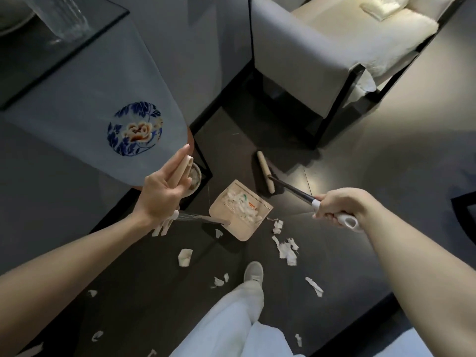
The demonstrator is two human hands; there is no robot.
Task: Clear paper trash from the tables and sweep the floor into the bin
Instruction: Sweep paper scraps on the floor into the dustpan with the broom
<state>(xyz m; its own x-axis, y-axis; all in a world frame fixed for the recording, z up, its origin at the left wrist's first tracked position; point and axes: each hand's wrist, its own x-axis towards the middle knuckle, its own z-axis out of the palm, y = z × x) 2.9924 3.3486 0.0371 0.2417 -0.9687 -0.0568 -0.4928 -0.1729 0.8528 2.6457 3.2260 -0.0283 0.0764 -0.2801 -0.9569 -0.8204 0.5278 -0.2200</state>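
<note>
Your left grip [159, 191] holds a beige handle [180, 171], and your right grip [337, 207] clasps the broom [265, 173]. The armchair [309, 60] at upper right and the bench [77, 112] at upper left flank the dustpan [242, 229]. Paper scraps [287, 249] lie strewn below.

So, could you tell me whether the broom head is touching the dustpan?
Apart. The head view shows a strip of dark floor between the broom head and the dustpan rim.

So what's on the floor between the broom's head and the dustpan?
Nothing. The head view shows only bare dark floor between the broom head and the dustpan. Loose paper scraps lie elsewhere.
</note>
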